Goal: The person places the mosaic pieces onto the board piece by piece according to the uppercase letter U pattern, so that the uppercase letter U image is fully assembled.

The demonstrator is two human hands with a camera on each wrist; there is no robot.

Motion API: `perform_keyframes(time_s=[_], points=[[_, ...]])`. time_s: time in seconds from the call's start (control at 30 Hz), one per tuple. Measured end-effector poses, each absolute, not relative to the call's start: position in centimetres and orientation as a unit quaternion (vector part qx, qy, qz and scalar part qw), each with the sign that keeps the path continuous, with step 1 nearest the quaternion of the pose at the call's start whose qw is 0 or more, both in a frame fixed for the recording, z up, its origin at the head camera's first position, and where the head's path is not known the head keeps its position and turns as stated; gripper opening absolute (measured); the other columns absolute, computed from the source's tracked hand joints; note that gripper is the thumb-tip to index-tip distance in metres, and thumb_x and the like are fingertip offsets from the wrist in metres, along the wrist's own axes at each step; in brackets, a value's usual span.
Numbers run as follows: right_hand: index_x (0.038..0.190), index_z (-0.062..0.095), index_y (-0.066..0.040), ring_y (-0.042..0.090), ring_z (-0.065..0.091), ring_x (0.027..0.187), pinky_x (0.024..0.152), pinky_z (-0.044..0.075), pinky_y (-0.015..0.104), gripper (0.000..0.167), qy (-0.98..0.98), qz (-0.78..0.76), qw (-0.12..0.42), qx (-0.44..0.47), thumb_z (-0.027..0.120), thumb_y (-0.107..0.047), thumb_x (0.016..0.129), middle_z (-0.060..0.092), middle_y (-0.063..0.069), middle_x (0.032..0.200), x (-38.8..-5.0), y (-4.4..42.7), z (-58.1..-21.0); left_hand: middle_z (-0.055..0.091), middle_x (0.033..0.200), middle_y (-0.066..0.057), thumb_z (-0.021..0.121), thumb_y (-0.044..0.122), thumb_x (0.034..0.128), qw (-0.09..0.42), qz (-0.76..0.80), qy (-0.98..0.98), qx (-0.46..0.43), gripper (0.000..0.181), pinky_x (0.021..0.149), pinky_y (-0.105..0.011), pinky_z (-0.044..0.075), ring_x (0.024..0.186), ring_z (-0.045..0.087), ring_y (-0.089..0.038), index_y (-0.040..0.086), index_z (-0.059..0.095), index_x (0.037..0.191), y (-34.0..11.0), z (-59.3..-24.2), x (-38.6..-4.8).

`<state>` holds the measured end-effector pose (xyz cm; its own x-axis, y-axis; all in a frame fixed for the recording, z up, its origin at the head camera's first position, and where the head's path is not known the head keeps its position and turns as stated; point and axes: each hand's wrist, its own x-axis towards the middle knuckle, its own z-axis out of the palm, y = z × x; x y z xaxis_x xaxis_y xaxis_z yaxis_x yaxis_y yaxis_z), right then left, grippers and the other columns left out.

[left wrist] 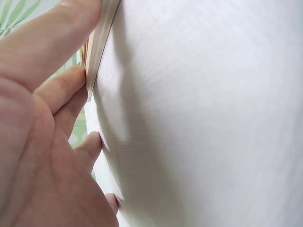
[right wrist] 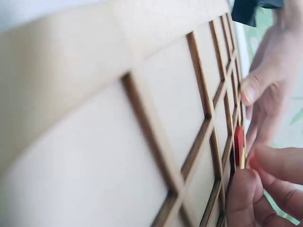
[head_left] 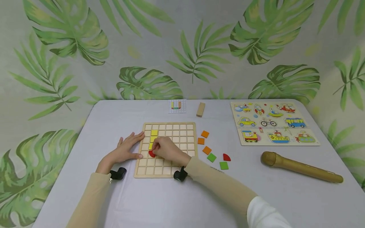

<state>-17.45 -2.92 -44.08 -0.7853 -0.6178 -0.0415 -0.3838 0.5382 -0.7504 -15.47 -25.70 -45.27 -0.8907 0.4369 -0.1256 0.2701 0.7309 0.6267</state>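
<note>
A wooden grid board (head_left: 165, 176) lies on the table, with a column of yellow square tiles (head_left: 154, 132) in its cells. Just below them is a red quarter-circle tile (head_left: 151, 154), seen edge-on as a red piece (right wrist: 239, 144) in the right wrist view. My right hand (head_left: 169, 150) reaches over the board, its curled fingers and thumb pinching at the red tile; the fingertips partly cover it. Spread along the board's left edge, my left hand (head_left: 124, 152) touches the frame with thumb and fingers, and the left wrist view shows those fingers (left wrist: 66, 90) against the board's side.
Right of the board lie orange squares (head_left: 205, 134), green squares (head_left: 211, 157) and another red quarter-circle (head_left: 226, 157). A pattern card (head_left: 177, 106) and wooden block (head_left: 201, 110) are behind it. A vehicle puzzle board (head_left: 275, 123) and brown microphone-shaped object (head_left: 302, 167) occupy the right side.
</note>
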Motion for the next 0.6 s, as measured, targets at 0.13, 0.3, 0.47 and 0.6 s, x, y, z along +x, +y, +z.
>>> perform_keyframes(time_s=[0.13,0.3,0.47,0.6], points=[[0.086,0.067,-0.004,0.007,0.049,0.064,0.060,0.041,0.018,0.002,0.844,-0.427,0.163,-0.282,0.068,-0.003,0.086,0.059,-0.003,0.075,-17.8,-1.0,-43.8,0.020,0.157,-0.014,0.074,0.036,0.0821,0.133,0.309,0.922,0.190,0.088,0.102,-0.068,-0.011,0.142,0.002,-0.043,0.004,0.029,0.150,-25.7,-45.3,-15.5],[0.091,0.068,-0.003,0.011,0.052,0.068,0.064,0.044,0.022,0.004,0.830,-0.459,0.173,-0.267,0.067,-0.007,0.088,0.060,-0.001,0.078,-18.5,2.4,-43.5,0.020,0.156,-0.015,0.075,0.037,0.0815,0.132,0.306,0.924,0.187,0.089,0.102,-0.067,-0.011,0.142,0.003,-0.042,0.004,0.029,0.150,-25.6,-45.3,-15.6],[0.091,0.068,-0.001,0.015,0.056,0.070,0.064,0.049,0.025,0.006,0.815,-0.494,0.184,-0.240,0.067,-0.005,0.088,0.061,0.002,0.080,-19.1,6.1,-43.6,0.020,0.157,-0.014,0.075,0.038,0.0811,0.137,0.307,0.923,0.185,0.090,0.102,-0.067,-0.011,0.142,0.003,-0.042,0.005,0.028,0.150,-25.7,-45.3,-15.6],[0.096,0.065,0.006,0.028,0.056,0.073,0.067,0.048,0.034,0.011,0.802,-0.520,0.198,-0.218,0.064,-0.004,0.090,0.061,0.011,0.084,-18.7,9.1,-42.5,0.019,0.157,-0.014,0.075,0.038,0.0810,0.140,0.305,0.925,0.181,0.090,0.103,-0.066,-0.012,0.143,0.002,-0.041,0.005,0.028,0.151,-25.7,-45.3,-15.6]])
